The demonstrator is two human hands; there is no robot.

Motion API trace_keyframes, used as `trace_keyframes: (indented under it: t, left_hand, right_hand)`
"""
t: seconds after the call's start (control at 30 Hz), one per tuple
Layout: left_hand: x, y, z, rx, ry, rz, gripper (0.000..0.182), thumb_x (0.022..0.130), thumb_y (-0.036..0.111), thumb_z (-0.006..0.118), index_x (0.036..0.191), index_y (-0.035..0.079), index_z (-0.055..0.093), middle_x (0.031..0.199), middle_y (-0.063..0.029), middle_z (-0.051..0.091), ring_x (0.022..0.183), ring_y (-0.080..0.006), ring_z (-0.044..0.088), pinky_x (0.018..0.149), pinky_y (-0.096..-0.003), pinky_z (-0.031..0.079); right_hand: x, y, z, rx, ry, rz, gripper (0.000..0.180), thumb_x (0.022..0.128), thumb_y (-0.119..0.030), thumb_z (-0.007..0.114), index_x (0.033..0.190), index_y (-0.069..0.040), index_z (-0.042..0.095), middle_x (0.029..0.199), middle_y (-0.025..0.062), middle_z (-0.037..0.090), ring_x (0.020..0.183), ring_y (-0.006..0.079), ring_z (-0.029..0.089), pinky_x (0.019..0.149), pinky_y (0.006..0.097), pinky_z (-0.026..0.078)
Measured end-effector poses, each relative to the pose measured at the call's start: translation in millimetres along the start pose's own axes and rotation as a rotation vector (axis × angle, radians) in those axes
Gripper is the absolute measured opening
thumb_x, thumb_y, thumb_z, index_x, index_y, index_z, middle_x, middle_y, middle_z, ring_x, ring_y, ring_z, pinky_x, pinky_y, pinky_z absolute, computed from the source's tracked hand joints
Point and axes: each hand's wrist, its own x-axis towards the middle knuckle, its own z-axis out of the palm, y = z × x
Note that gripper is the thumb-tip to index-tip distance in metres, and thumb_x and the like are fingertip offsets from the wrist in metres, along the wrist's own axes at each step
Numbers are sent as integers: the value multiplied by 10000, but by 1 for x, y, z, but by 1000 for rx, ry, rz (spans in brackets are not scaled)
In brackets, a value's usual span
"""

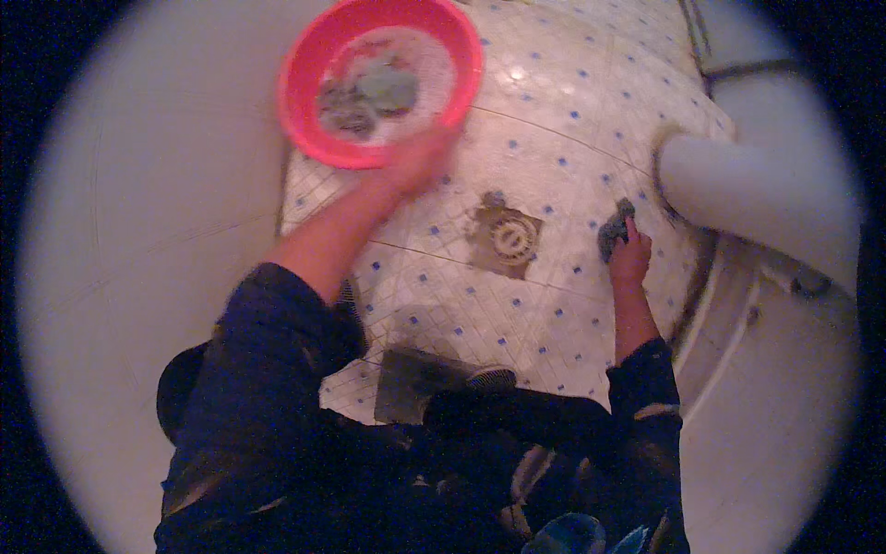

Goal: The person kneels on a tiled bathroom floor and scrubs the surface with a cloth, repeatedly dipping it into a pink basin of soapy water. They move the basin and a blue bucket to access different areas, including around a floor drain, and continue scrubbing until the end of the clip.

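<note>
A red plastic basin (296, 90) is on the tiled floor at the upper left. Inside lie whitish suds or liquid and a greyish-green cloth-like lump (387, 88). My left hand (428, 161), blurred, overlaps the basin's near rim; whether its fingers grip the rim I cannot tell. Farther right, my right hand (631, 255) is on a small dark grey-green rag or scrubbing pad (612, 235), pressed against the floor with one finger stretched along it. Between the two hands sits a square floor drain (513, 239) with a round grate.
White floor tiles (516, 302) with small blue diamonds spread before me and look wet. A pale wall (152, 173) runs along the left. A white rounded fixture (734, 183), perhaps a toilet or sink pedestal, stands at the right. Below it is a light ledge (720, 325).
</note>
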Motion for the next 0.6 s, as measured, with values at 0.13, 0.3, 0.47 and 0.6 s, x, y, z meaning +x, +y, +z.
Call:
trace_keyframes:
  t: [0.13, 0.3, 0.47, 0.6]
  left_hand:
    - [33, -62, -72, 144, 522, -14, 454, 695, 103, 599, 1145, 68, 556, 1156, -177, 546, 1062, -334, 516, 942, -394, 392]
    - [21, -131, -84, 458, 436, -12, 801, 667, 148, 662, 1377, 122, 291, 1343, -199, 364, 1201, -361, 406, 991, -398, 374]
    - [26, -151, -69, 694, 207, -243, 903, 637, 177, 707, 1399, 117, 225, 1311, -239, 381, 1186, -385, 421, 974, -418, 383]
    - [35, -142, -66, 505, 114, -320, 739, 657, 138, 684, 1313, 65, 350, 1164, -247, 505, 1082, -368, 512, 897, -434, 431]
  right_hand:
    - [-52, -26, 4, -27, -261, -94, 262, 864, -236, 452, 1018, -97, 611, 925, 208, 594, 870, 357, 562, 764, 451, 459]
    - [-92, -15, 3, 58, -318, -368, 233, 809, -160, 494, 996, -112, 624, 851, 182, 618, 804, 355, 591, 726, 450, 479]
    - [-141, 91, -29, 14, 45, 376, 290, 767, -122, 549, 1043, -65, 619, 804, 163, 635, 745, 317, 573, 673, 435, 455]
    - [-195, 58, 20, 278, 50, 443, 301, 771, -91, 531, 1064, -50, 589, 893, 137, 633, 859, 285, 581, 737, 429, 459]
